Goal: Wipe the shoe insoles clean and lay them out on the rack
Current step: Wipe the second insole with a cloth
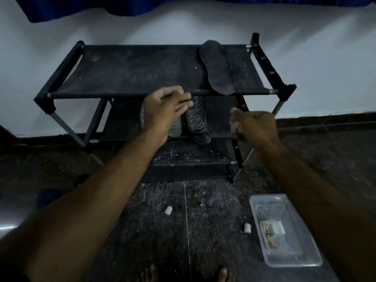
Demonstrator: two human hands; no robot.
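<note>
A black shoe rack (132, 72) with three fabric shelves stands against the white wall. One dark insole (216, 68) lies on the top shelf at the right. On the middle shelf lie an insole with a white squiggle pattern (197, 121) and a paler insole (176, 127) partly hidden under my left hand (164, 106). That hand reaches in over the middle shelf, fingers stretched out, palm down. My right hand (254, 127) hovers at the rack's right front, fingers curled round a small pale wad, apparently a wipe (234, 127).
A clear plastic tub (284, 228) with crumpled wipes inside sits on the dark speckled floor at the right. Two small white bits (168, 210) (247, 227) lie on the floor before the rack. My bare toes show at the bottom edge.
</note>
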